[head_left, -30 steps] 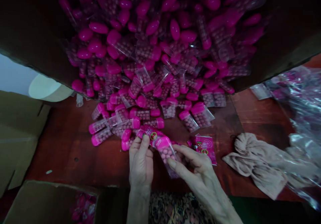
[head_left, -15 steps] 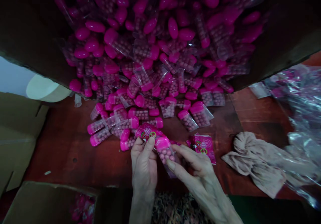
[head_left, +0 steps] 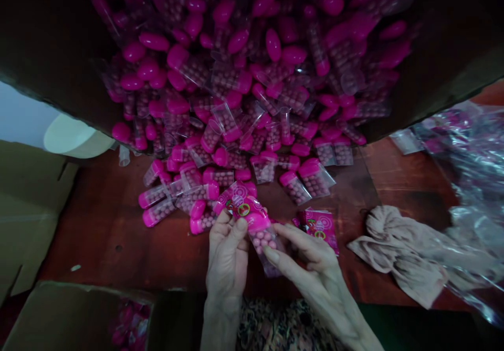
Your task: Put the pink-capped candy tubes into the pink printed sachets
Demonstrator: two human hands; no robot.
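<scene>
Between my two hands is a clear flat candy container (head_left: 263, 240) with a pink cap and pink round candies. It tilts with its cap toward the upper left. My left hand (head_left: 228, 259) pinches a pink printed sleeve (head_left: 242, 203), which lies over the cap end. Thumb and fingers of my right hand (head_left: 317, 267) grip the container's clear body from the right side. Just beyond the right hand, a stack of similar printed sleeves (head_left: 323, 227) lies on the red-brown table (head_left: 118, 256).
A large tipped cardboard box (head_left: 433, 57) spills many pink-capped containers (head_left: 224, 120) onto the table. At lower left, an open carton (head_left: 66, 314) holds pink packed items. A crumpled cloth (head_left: 401, 256) and clear plastic packaging (head_left: 476, 183) lie right. A pale round tub (head_left: 74, 137) stands left.
The printed sleeve has shifted down and right, now covering more of the pink cap. Both hands stay close together in nearly the same place, still holding.
</scene>
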